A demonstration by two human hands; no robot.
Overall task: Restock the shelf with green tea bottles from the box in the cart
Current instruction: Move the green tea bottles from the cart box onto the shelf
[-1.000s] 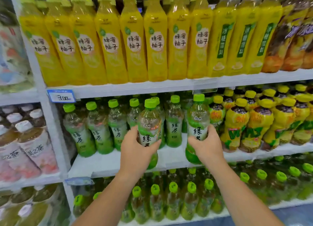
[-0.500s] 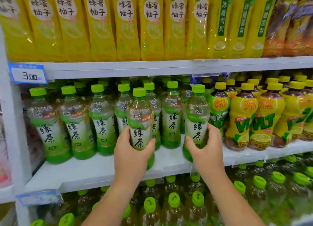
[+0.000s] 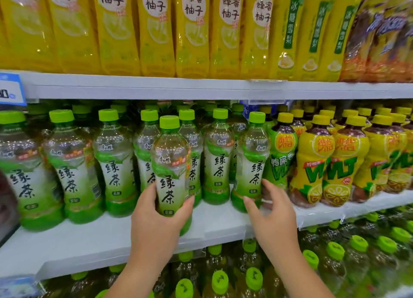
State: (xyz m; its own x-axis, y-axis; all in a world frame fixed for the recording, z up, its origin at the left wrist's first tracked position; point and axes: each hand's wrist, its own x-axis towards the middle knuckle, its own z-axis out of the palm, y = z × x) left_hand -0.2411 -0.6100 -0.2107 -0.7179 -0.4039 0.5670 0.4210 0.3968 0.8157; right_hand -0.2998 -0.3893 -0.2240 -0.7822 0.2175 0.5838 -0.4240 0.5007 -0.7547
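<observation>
Several green tea bottles (image 3: 112, 163) with green caps stand in rows on the white middle shelf (image 3: 93, 242). My left hand (image 3: 156, 219) grips the lower half of one more green tea bottle (image 3: 171, 161), upright at the shelf's front, ahead of the front row. My right hand (image 3: 273, 217) is curled round the base of another green tea bottle (image 3: 253, 161), thumb on its left and fingers on its right. That bottle stands on the shelf in the front row, beside the yellow drinks. The box and the cart are out of view.
Yellow lemon-tea bottles (image 3: 312, 163) fill the same shelf to the right. Tall yellow bottles (image 3: 154, 29) line the shelf above, its edge (image 3: 156, 89) low over the caps. More green-capped bottles (image 3: 252, 280) sit on the shelf below. A blue price tag (image 3: 10, 90) hangs at the left.
Both hands have pushed their bottles further onto the middle shelf. The right bottle now stands level with the front row. The view has moved closer and lower.
</observation>
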